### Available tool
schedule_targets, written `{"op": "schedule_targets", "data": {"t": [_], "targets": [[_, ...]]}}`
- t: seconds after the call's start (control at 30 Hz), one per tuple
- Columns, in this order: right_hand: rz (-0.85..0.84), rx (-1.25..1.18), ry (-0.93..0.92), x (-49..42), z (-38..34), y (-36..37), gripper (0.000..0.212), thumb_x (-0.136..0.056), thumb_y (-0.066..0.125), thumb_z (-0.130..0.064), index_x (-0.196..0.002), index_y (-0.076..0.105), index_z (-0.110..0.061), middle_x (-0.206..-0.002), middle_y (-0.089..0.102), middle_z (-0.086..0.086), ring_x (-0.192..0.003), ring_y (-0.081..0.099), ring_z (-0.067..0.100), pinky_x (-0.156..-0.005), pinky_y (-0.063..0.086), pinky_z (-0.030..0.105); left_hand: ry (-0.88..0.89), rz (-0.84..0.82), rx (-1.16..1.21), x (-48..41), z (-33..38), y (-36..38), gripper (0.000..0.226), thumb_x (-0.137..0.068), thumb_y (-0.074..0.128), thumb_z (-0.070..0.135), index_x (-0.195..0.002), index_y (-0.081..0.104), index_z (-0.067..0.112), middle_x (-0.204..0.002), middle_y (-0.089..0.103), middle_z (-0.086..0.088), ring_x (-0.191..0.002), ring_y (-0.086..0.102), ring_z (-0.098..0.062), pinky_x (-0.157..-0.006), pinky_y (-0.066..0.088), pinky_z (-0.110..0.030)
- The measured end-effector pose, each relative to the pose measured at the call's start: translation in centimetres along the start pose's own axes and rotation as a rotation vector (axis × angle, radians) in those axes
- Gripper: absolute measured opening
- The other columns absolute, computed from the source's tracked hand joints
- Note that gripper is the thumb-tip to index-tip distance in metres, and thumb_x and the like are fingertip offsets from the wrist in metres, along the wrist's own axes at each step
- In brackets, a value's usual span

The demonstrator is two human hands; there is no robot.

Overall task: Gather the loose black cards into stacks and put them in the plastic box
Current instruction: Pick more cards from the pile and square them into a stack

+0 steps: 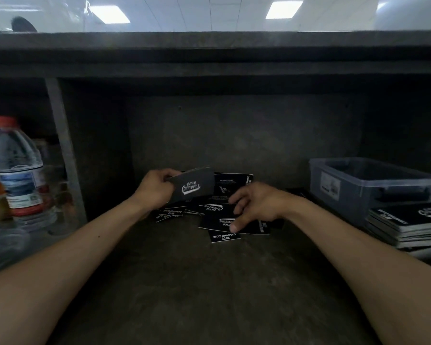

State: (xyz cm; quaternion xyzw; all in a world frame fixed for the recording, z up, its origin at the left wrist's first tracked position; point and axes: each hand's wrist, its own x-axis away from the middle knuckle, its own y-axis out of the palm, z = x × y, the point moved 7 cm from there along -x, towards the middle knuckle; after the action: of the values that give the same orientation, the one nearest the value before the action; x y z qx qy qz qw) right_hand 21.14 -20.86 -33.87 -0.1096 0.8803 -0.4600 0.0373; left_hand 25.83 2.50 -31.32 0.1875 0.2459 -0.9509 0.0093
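Note:
Several loose black cards (224, 215) with white "Camping Club" print lie scattered on the dark shelf floor, in the middle. My left hand (154, 188) holds a small stack of gathered cards (193, 186) tilted up above the left part of the pile. My right hand (254, 205) rests on the pile, with its fingers spread and a fingertip pressing on one flat card (217, 224). The clear plastic box (373, 185) stands at the right against the back wall. Its inside is hard to make out.
A pile of black cards or booklets (406, 225) lies in front of the box at the right edge. Water bottles (20, 170) stand at the left behind a metal post (65, 150). A low shelf board (209, 61) hangs overhead.

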Motion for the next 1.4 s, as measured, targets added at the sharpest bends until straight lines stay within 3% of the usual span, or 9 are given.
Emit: {"op": "schedule_targets", "data": {"t": [0.23, 0.37, 0.47, 0.6, 0.8, 0.9, 1.1, 1.27, 1.4], "targets": [[0.15, -0.51, 0.011, 1.2, 0.1, -2.9, 0.023, -0.081, 0.078, -0.012, -0.102, 0.07, -0.019, -0.095, 0.076, 0.002, -0.079, 0.072, 0.012, -0.064, 0.056, 0.024, -0.004, -0.154, -0.086, 0.6, -0.4, 1.6, 0.038, -0.09, 0.051, -0.008, -0.112, 0.069, 0.016, -0.104, 0.073, -0.006, -0.093, 0.067, -0.018, -0.077, 0.054, -0.026], [0.339, -0.917, -0.047, 0.4, 0.1, -2.9, 0.06, -0.077, 0.072, 0.014, -0.122, 0.051, -0.02, -0.106, 0.067, 0.014, -0.074, 0.072, 0.02, -0.058, 0.059, 0.031, -0.019, -0.224, -0.053, 1.0, 0.1, 2.4, 0.034, -0.092, 0.053, -0.003, -0.103, 0.071, 0.023, -0.096, 0.074, 0.001, -0.08, 0.068, -0.008, -0.063, 0.055, -0.018], [0.419, -0.933, -0.09, -0.1, 0.5, -2.1, 0.052, -0.08, 0.069, 0.015, -0.114, 0.054, -0.022, -0.117, 0.059, 0.012, -0.092, 0.069, 0.025, -0.063, 0.061, 0.035, -0.021, -0.25, -0.011, 1.2, 0.9, 3.0, 0.031, -0.093, 0.051, 0.008, -0.092, 0.074, 0.028, -0.088, 0.074, 0.012, -0.078, 0.067, -0.001, -0.06, 0.049, -0.014], [0.546, -0.643, -0.09, -0.7, 1.2, -1.4, 0.039, -0.076, 0.083, -0.006, -0.1, 0.055, -0.018, -0.106, 0.07, 0.01, -0.091, 0.07, 0.021, -0.072, 0.06, 0.034, 0.062, -0.277, -0.035, 1.9, 1.5, 3.3, 0.017, -0.09, 0.07, 0.037, -0.103, 0.074, 0.027, -0.094, 0.075, 0.011, -0.088, 0.07, -0.003, -0.071, 0.052, -0.013], [0.403, -0.02, -0.098, -1.8, 0.9, -0.9, 0.056, -0.088, 0.074, -0.022, -0.139, 0.051, -0.018, -0.132, 0.062, 0.002, -0.12, 0.058, 0.019, -0.103, 0.045, 0.03, 0.082, 0.037, -0.029, 0.6, 1.2, 0.0, 0.034, -0.094, 0.057, -0.006, -0.123, 0.065, 0.01, -0.109, 0.069, -0.006, -0.096, 0.065, -0.017, -0.086, 0.054, -0.026], [0.241, 0.277, -0.126, -1.9, 0.5, -0.1, 0.035, -0.095, 0.063, -0.027, -0.13, 0.062, -0.023, -0.134, 0.061, -0.001, -0.122, 0.056, 0.017, -0.1, 0.041, 0.023, -0.009, 0.013, -0.033, 0.0, -0.1, -0.6, 0.04, -0.09, 0.05, -0.013, -0.116, 0.068, 0.011, -0.094, 0.071, -0.006, -0.08, 0.066, -0.02, -0.068, 0.054, -0.025], [0.181, 0.193, -0.096, -0.9, 0.9, -1.4, 0.032, -0.072, 0.083, -0.047, -0.098, 0.073, -0.032, -0.068, 0.061, -0.033, -0.07, 0.057, -0.015, -0.059, 0.038, 0.005, -0.029, -0.049, -0.05, -0.1, -1.1, 0.6, 0.035, -0.09, 0.053, -0.008, -0.116, 0.069, 0.01, -0.101, 0.073, -0.008, -0.083, 0.066, -0.014, -0.073, 0.053, -0.02], [0.18, 0.251, -0.196, -0.7, -0.3, -1.4, 0.035, -0.067, 0.087, -0.047, -0.094, 0.075, -0.028, -0.078, 0.063, -0.024, -0.077, 0.059, -0.007, -0.069, 0.045, 0.018, -0.005, -0.093, -0.07, 0.1, -0.7, 1.2, 0.033, -0.092, 0.053, -0.005, -0.108, 0.07, 0.017, -0.094, 0.072, -0.004, -0.074, 0.064, -0.01, -0.061, 0.053, -0.017], [0.27, 0.359, -0.228, 0.1, -1.5, -2.6, 0.041, -0.073, 0.074, -0.045, -0.112, 0.069, -0.033, -0.084, 0.072, -0.016, -0.075, 0.065, -0.004, -0.075, 0.054, 0.023, -0.006, -0.185, -0.09, 0.4, -0.6, 2.0, 0.032, -0.093, 0.052, -0.003, -0.101, 0.069, 0.023, -0.099, 0.073, -0.007, -0.087, 0.067, -0.017, -0.084, 0.056, -0.035]]}}
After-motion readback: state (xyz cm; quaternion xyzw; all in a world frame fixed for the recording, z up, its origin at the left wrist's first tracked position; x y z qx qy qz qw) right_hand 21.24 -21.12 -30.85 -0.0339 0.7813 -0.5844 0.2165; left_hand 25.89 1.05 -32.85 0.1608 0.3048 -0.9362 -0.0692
